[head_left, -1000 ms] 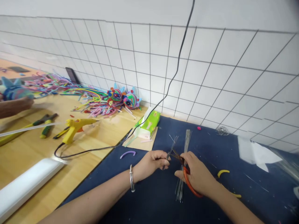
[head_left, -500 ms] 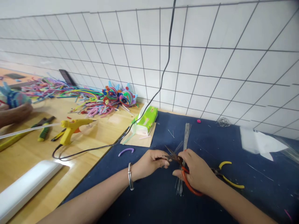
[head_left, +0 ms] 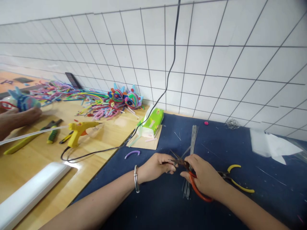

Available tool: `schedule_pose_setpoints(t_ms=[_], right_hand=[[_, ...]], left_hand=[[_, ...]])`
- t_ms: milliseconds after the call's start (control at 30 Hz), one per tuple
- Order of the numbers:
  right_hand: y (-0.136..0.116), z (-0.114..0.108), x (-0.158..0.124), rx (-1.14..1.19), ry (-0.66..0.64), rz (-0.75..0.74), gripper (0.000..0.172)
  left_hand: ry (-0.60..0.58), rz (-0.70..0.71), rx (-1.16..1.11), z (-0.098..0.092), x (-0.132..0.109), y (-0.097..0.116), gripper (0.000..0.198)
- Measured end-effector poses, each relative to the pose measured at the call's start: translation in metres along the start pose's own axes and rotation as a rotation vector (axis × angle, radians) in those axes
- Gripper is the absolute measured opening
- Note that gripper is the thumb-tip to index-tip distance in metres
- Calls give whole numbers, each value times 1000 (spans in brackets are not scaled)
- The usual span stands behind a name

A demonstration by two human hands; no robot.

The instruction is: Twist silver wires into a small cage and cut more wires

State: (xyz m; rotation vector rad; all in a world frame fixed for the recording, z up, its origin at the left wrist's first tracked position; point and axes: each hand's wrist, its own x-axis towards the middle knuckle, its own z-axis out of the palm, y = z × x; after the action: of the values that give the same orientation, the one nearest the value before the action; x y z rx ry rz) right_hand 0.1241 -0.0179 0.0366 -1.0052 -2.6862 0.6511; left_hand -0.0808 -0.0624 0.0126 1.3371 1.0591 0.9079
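My right hand (head_left: 202, 175) grips scissors (head_left: 197, 188) with orange handles, the dark blades parted and pointing left. Their tips reach my left hand (head_left: 159, 167), whose thumb and fingers are pinched together. A few thin wires (head_left: 186, 151) slant up and right from beside those fingertips, behind the blades. What lies between the fingertips is mostly covered. Beneath my right hand a bundle of straight metal wires (head_left: 194, 137) lies on the dark blue mat (head_left: 153, 201), its middle hidden. Yellow-handled pliers (head_left: 233, 177) rest just right of that hand.
On the wooden table (head_left: 96, 166) at left are a yellow glue gun (head_left: 78, 132), a white box-like object (head_left: 33, 195) and colourful pipe cleaners (head_left: 96, 105). A tissue pack (head_left: 154, 123) stands behind my hands, crossed by a black cable (head_left: 165, 91). Another person's hand (head_left: 27, 118) holds a blue craft piece (head_left: 25, 101).
The view has shifted slightly, so most things sit a little further right. Both hands keep nearly the same pose, with the scissor blades still parted by the left fingertips.
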Motion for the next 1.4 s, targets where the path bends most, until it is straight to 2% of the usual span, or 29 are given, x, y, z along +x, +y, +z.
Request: schedule_pose_setpoints(t_ms=[167, 233, 400, 500, 600, 733, 800, 967, 1100, 1233, 1400], right_hand=[[-6, -5, -3, 104, -85, 102, 6], [-9, -8, -5, 189, -162, 131, 6], [-13, -13, -13, 504, -493, 273, 4], [-17, -10, -16, 726, -690, 423, 6], [-21, -1, -15, 837, -804, 503, 5], [-18, 11, -13, 842, -848, 632, 10], [-17, 12, -11, 852, -852, 647, 10], [-17, 4, -4, 844, -907, 636, 6], [-18, 2, -1, 792, -957, 709, 8], [-20, -2, 2, 751, -949, 742, 14], [-27, -8, 7, 735, -963, 741, 12]], left_hand=[[29, -171, -201, 13, -10, 0, 19], [65, -261, -302, 22, -19, 2, 20], [76, -474, -570, 43, -46, 10, 21], [63, -535, -672, 50, -59, 13, 20], [52, -582, -737, 53, -66, 12, 19], [67, -626, -772, 54, -69, 11, 19], [73, -634, -780, 52, -68, 11, 19], [67, -656, -821, 48, -65, 12, 19], [72, -670, -845, 46, -65, 12, 17], [71, -679, -860, 46, -66, 11, 18], [71, -683, -862, 46, -65, 11, 16]])
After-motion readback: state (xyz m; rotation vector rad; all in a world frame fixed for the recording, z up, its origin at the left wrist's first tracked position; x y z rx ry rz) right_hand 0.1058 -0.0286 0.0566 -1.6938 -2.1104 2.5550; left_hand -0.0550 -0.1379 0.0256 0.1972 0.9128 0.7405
